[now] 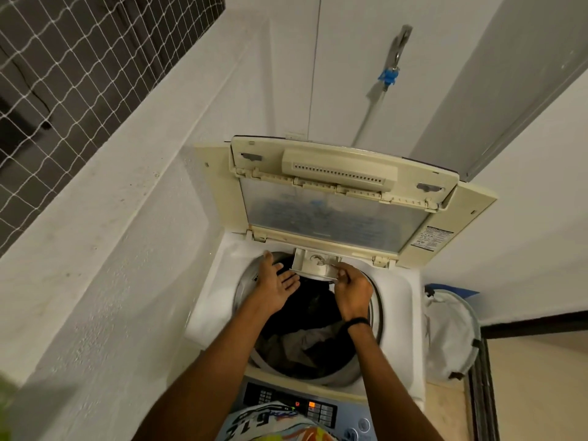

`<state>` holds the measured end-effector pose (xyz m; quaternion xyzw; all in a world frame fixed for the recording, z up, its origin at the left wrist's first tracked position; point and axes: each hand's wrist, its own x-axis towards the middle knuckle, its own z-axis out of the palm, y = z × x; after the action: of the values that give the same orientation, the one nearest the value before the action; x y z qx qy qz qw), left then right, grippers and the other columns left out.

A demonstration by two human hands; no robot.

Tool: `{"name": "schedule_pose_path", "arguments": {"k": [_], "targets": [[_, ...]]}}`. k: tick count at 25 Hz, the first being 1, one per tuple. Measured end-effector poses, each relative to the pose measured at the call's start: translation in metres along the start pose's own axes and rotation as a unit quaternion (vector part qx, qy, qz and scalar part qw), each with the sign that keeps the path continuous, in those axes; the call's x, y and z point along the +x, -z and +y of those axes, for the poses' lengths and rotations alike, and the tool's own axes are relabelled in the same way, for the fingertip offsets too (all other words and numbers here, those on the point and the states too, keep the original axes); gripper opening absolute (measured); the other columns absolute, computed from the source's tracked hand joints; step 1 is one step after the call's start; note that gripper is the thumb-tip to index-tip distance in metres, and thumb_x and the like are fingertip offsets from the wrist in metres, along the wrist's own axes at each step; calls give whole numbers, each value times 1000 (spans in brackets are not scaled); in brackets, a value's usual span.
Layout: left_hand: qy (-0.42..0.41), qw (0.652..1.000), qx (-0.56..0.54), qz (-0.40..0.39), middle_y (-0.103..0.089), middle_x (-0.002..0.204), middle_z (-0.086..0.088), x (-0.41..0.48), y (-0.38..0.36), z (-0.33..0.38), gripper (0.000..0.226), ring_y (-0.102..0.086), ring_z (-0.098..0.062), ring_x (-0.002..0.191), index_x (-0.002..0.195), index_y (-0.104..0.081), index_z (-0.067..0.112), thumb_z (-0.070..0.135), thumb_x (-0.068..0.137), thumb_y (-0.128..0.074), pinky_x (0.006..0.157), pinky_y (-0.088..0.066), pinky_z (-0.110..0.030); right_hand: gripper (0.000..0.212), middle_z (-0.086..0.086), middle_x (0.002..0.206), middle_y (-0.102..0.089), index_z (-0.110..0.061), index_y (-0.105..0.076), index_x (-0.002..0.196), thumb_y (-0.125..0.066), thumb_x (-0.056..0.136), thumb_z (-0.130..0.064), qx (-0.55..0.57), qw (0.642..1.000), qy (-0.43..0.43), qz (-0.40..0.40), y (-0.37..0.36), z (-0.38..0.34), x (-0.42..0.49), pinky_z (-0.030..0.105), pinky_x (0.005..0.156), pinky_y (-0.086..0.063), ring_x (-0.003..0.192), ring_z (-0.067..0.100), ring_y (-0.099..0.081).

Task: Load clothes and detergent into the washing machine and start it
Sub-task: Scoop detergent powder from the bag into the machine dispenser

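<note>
Top-load washing machine (216, 300) fills centre frame w/ lid (334, 214) folded up at the back, dark & grey clothes (305, 342) in the drum, white laundry basket (448, 335) just right of it. Control panel (286, 399) sits at bottom centre, w/ detergent drawer (313, 265) pulled out over the drum's back rim. Left hand (276, 288) is flat, fingers straight, beside the drawer's left edge; right hand (351, 291) pinches its front right corner.

Open detergent drawer (313, 265) overhangs the drum (321, 377) at back; front free
</note>
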<state>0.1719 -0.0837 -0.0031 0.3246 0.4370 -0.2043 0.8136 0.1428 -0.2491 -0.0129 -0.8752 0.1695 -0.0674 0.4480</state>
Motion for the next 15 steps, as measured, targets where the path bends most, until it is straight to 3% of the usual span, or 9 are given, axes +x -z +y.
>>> {"name": "schedule_pose_path", "arguments": {"k": [7,12,15], "targets": [[-85,996,15,10,-50,143,-21,-29,18,15,69,-53,-36,127,149,-38,9,58,99,-38,107,-43,-45,24,9,91,-76,-8,-76,98,-56,89,2,217,966,-139,-32,2,-16,-11,45,87,-59,86,23,-73],[-195,980,3,49,-62,132,-16,-58,29,31,56,-63,-30,114,137,-53,11,51,99,-44,98,-51,-41,23,18,89,-74,-4,-74,90,-54,90,9,332,925,-173,-64,4,-42,-25,46,90,-58,89,34,-73],[-279,958,-14,72,-66,126,-14,-91,33,48,51,-66,-26,106,134,-56,10,48,101,-44,82,-54,-35,21,24,96,-73,2,-73,94,-54,90,9,368,913,-154,-86,6,-66,-38,42,88,-58,91,35,-72]]}}
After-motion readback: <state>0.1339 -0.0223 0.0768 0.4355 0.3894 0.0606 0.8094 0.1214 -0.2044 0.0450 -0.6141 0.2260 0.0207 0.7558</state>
